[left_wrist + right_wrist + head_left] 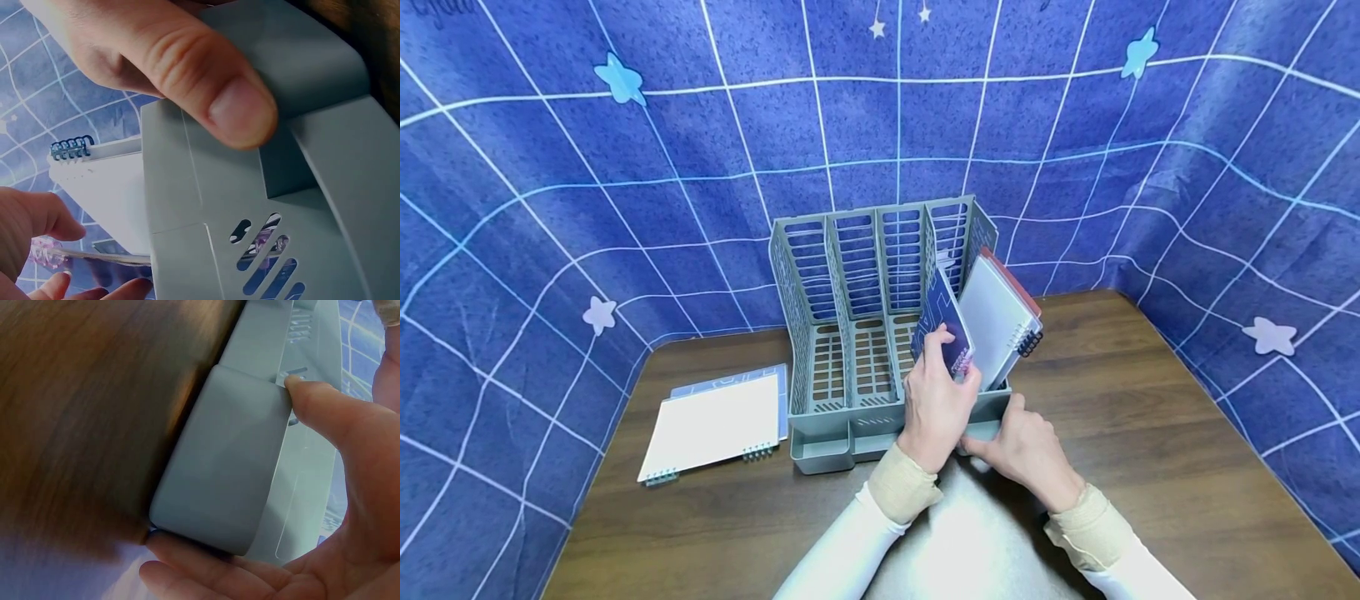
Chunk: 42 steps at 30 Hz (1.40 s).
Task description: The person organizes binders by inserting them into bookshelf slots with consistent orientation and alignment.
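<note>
My left hand (938, 408) grips the near edge of a dark blue spiral notebook (946, 312), tilted among the right-hand slots of a grey-green desk file organizer (880, 417). In the left wrist view its clear pinkish coil (47, 251) shows beside the fingers. My right hand (1033, 446) holds the organizer's front right corner. In the right wrist view the thumb lies on the rim of the front tray (219, 462), with the fingers at its end. A white-paged spiral notebook (988, 308) and a reddish-brown cover (1018, 287) lean in the rightmost slot.
Left of the organizer, a white spiral notebook (718, 421) lies flat over a light blue one (783, 392). The wooden table (1150, 433) meets a blue curtain (850, 125) with a white grid at the back and sides. A bright glare patch (962, 533) sits at the front.
</note>
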### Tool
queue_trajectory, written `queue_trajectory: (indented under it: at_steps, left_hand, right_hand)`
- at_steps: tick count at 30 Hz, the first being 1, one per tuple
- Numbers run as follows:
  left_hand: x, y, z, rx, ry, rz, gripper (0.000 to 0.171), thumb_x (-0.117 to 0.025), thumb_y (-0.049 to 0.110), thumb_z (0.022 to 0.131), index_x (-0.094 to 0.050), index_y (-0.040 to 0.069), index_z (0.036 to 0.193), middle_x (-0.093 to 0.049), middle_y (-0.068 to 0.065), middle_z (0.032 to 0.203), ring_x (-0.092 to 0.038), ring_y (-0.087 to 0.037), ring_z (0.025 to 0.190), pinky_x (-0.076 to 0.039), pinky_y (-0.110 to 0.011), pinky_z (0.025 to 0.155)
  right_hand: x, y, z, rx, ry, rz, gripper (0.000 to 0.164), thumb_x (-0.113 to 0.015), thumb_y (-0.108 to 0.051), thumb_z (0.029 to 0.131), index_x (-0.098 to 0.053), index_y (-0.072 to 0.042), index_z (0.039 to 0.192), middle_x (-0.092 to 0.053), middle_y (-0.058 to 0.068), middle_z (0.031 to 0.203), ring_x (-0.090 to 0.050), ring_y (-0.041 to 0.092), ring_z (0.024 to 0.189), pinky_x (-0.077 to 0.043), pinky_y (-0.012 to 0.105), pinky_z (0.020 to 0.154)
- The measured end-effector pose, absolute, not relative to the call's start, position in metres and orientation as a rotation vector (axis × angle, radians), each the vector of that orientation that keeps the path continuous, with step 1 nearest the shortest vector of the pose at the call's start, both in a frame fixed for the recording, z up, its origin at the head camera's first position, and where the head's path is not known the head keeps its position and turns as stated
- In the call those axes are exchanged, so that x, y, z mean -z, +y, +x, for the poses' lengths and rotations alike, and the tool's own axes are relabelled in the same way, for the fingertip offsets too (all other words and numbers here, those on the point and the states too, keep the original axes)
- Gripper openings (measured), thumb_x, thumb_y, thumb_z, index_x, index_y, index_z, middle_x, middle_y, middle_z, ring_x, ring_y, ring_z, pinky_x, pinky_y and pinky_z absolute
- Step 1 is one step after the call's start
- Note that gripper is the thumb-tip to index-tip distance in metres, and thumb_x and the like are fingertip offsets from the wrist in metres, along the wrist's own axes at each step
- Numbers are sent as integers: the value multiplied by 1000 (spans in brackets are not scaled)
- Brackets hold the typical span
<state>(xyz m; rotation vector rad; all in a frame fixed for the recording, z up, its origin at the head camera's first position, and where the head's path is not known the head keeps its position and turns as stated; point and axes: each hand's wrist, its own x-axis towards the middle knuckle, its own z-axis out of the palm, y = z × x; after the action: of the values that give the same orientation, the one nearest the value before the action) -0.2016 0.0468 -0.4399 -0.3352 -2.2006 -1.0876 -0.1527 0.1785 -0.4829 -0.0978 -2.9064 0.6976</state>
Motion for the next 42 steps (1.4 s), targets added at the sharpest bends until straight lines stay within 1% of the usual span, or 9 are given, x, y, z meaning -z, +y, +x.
queue_trajectory:
  at_steps: [5, 7, 12, 14, 18, 23, 27, 32, 42]
  left_hand:
    - [438, 46, -200, 1080, -2225, -301, 46, -72, 23, 81, -54, 14, 123, -71, -9, 105, -69, -22, 78, -57, -35, 63]
    - [438, 46, -200, 1089, -2233, -290, 46, -71, 21, 81, -53, 15, 123, -71, -10, 101, -68, -22, 75, -56, -35, 61]
    - [440, 45, -199, 1088, -2238, -333, 34, -70, 14, 81, -53, 16, 111, -66, 0, 129, -69, -23, 88, -57, -36, 70]
    - [440, 44, -198, 1066, -2228, -368, 29, -69, 12, 80, -54, 16, 105, -63, 2, 133, -69, -23, 89, -57, -36, 70]
    - [439, 43, -198, 1018, -2197, -424, 24, -69, 9, 80, -57, 15, 100, -65, -2, 129, -69, -25, 87, -57, -36, 68]
    - [437, 41, -199, 990, -2185, -468, 24, -70, 6, 79, -56, 14, 96, -66, -4, 127, -68, -23, 100, -57, -37, 74]
    - [437, 40, -199, 993, -2213, -451, 24, -70, 8, 79, -56, 15, 96, -66, -3, 127, -69, -22, 97, -57, -37, 73]
    - [438, 41, -199, 1039, -2240, -414, 26, -70, 9, 80, -55, 16, 100, -65, -3, 130, -69, -24, 91, -57, -37, 68]
    - [439, 43, -200, 1093, -2274, -369, 32, -70, 14, 79, -55, 16, 107, -65, 1, 129, -69, -20, 93, -57, -35, 72]
  right_hand:
    - [482, 178, -153, -690, -2905, -101, 81, -78, -65, 64, -46, 3, 93, -55, 19, 64, -55, 35, 53, -48, 50, 48]
    - [482, 178, -153, -689, -2907, -103, 81, -78, -65, 63, -46, 3, 94, -55, 20, 64, -55, 35, 54, -48, 51, 48]
    - [482, 178, -153, -686, -2896, -91, 81, -79, -65, 63, -46, 3, 94, -56, 20, 65, -56, 36, 55, -48, 52, 50]
    - [483, 178, -153, -681, -2888, -84, 80, -78, -65, 63, -47, 2, 93, -55, 20, 65, -56, 36, 55, -48, 52, 50]
    - [484, 179, -152, -680, -2880, -79, 80, -78, -65, 63, -46, 2, 93, -55, 19, 63, -56, 36, 54, -48, 51, 49]
    - [484, 179, -152, -683, -2875, -81, 81, -79, -65, 62, -46, 2, 93, -55, 19, 63, -55, 36, 53, -47, 52, 48]
    - [485, 178, -152, -677, -2862, -75, 81, -80, -66, 61, -46, 1, 92, -54, 19, 62, -55, 36, 52, -48, 52, 48]
    - [484, 179, -152, -676, -2859, -66, 80, -80, -65, 61, -46, 1, 91, -54, 18, 62, -55, 36, 51, -48, 51, 47]
    - [484, 179, -153, -698, -2890, -82, 81, -79, -66, 62, -46, 2, 93, -55, 20, 64, -56, 36, 53, -48, 51, 48]
